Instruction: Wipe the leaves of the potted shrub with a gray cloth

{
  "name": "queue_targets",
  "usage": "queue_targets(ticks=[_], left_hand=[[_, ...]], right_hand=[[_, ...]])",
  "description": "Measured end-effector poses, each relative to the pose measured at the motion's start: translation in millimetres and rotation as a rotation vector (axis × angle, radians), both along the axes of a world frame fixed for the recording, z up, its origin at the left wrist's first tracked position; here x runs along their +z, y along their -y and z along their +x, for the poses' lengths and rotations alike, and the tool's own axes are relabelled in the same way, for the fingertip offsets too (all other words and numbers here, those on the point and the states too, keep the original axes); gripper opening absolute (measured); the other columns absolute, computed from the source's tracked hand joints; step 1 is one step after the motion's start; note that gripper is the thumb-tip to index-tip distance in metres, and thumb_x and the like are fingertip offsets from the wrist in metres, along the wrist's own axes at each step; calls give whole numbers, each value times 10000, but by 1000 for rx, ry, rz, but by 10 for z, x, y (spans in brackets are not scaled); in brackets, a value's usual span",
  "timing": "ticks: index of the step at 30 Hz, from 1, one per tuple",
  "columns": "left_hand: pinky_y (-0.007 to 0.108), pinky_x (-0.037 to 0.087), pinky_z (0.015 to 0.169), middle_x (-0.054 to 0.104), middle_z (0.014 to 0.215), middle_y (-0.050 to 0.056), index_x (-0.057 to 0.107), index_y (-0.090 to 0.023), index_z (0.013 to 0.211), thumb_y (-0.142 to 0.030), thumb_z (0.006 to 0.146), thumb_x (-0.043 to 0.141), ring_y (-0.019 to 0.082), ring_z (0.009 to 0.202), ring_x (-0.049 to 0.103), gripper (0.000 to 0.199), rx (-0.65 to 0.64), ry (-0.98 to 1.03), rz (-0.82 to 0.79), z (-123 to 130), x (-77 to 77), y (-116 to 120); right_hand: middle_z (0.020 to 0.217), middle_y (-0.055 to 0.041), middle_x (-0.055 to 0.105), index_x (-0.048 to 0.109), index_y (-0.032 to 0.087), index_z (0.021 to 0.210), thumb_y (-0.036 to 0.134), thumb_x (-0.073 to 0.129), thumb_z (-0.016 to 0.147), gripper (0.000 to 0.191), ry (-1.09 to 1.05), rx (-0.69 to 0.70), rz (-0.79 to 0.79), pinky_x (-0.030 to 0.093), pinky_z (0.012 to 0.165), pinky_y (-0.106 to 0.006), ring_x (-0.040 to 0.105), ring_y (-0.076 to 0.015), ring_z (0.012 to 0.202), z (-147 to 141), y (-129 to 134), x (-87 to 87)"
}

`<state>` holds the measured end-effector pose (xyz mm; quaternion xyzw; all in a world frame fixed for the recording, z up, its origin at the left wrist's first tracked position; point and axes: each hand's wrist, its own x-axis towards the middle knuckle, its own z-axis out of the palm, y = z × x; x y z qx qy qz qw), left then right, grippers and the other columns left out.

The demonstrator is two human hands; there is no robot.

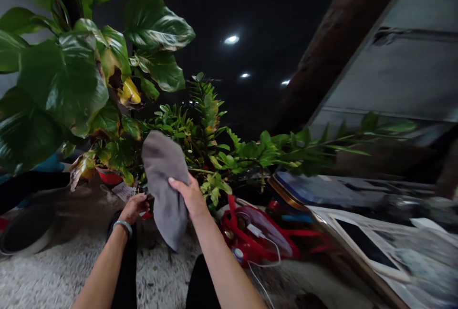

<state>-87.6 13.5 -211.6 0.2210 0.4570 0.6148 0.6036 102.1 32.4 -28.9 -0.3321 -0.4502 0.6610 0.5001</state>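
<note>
A grey cloth (162, 170) hangs from my right hand (191, 199), thumb pressed on its front. To its left, my left hand (135, 208) is closed with fingertips together, a bracelet on the wrist; what they pinch is too small to make out. Leaves of a zamioculcas-like plant (209, 113) rise right behind the cloth. At upper left stands a big broad-leaved plant (64, 75), some of its leaves yellowed and browned. A whitish paper tag (124, 191) and a red pot rim (108, 176) show behind my left hand.
A red bag (263, 247) with a white charger and cable (255, 231) sits right of my arm. Farther right, a table holds a white-framed tablet (368, 247) and papers. A round basin (28, 230) stands on the floor at left. Leafy branches (315, 144) reach rightward over the table.
</note>
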Motion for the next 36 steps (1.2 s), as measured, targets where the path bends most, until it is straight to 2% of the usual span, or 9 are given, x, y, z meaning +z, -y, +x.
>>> queue_targets(ticks=[4,9,13,17,21,26,29,33,36], left_hand=[[304,517,625,712,811,42,698,-143,788,-412,545,928,142,626,585,429,19,-16,17,-2,62,1],[283,515,633,690,782,14,700,-146,781,-426,538,932,136,645,590,437,15,-22,0,-58,91,31],[275,503,638,685,743,21,707,-141,780,-401,582,908,147,662,600,383,-7,-39,-2,-37,81,7],[287,516,631,730,848,59,729,-127,837,-410,593,904,135,639,586,412,-3,-37,9,22,75,-10],[291,533,636,753,934,72,723,-143,840,-373,595,910,131,639,598,384,0,-15,3,11,88,8],[290,542,633,756,924,61,705,-152,816,-371,568,925,137,642,611,398,6,-13,-18,-76,97,4],[283,538,644,732,798,34,685,-154,780,-368,585,915,146,645,625,369,-17,-23,-22,-94,96,-15],[285,537,627,751,870,59,713,-141,827,-305,617,894,136,628,613,322,-9,-19,-34,-57,127,-25],[292,549,626,762,954,75,729,-138,859,-261,644,872,132,635,610,285,1,-7,-40,-28,168,-17]], right_hand=[[663,-3,758,723,195,796,359,892,424,440,2,-195,-174,550,633,-321,684,-213,620,-1,-199,-294],[654,-39,766,751,175,804,363,892,466,412,123,-39,-370,558,604,-347,705,-251,606,197,276,-821],[764,-43,795,764,184,901,384,907,535,440,34,53,-208,568,648,-343,731,-257,681,293,342,-456],[763,-11,790,741,207,849,367,923,472,449,-61,-213,-84,566,687,-320,716,-224,699,278,-96,-96],[651,-14,759,715,216,745,345,893,395,414,-14,-329,-282,561,624,-357,691,-243,612,230,-198,-447],[688,-42,775,759,181,822,359,872,485,397,75,-84,-371,566,639,-365,718,-264,627,272,464,-941],[784,-56,797,771,168,910,364,870,541,430,52,-9,-250,573,682,-359,731,-266,704,358,564,-754],[918,-53,805,737,210,938,368,848,539,443,57,-435,-65,573,822,-376,727,-271,863,479,52,-384],[820,-52,785,701,229,835,341,811,499,370,116,-581,-134,574,787,-400,717,-284,820,491,-219,-404]])
